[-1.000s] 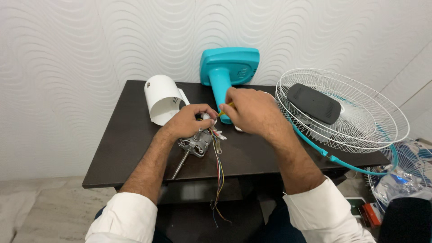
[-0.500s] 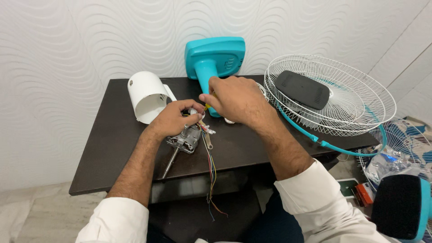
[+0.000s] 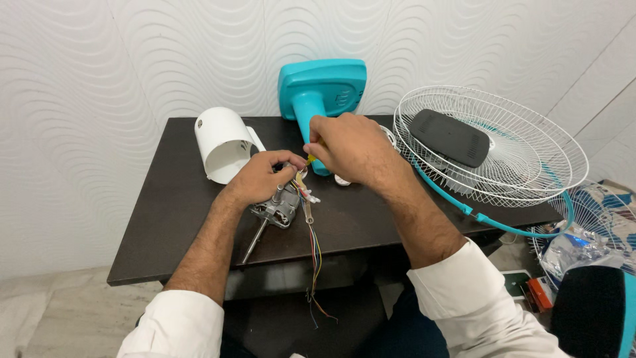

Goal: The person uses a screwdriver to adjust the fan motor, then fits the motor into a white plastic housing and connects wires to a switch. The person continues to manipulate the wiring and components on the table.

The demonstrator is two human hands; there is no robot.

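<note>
One white housing, one motor on the dark table under my left hand, which grips it. My right hand pinches a mostly hidden yellow-handled tool. One wire grille, its edge cut off.

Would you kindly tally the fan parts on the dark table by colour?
Teal: 1, the fan stand
White: 2, the round motor cover and the wire grille
Bare metal: 1, the motor under the left hand
Total: 4
</note>
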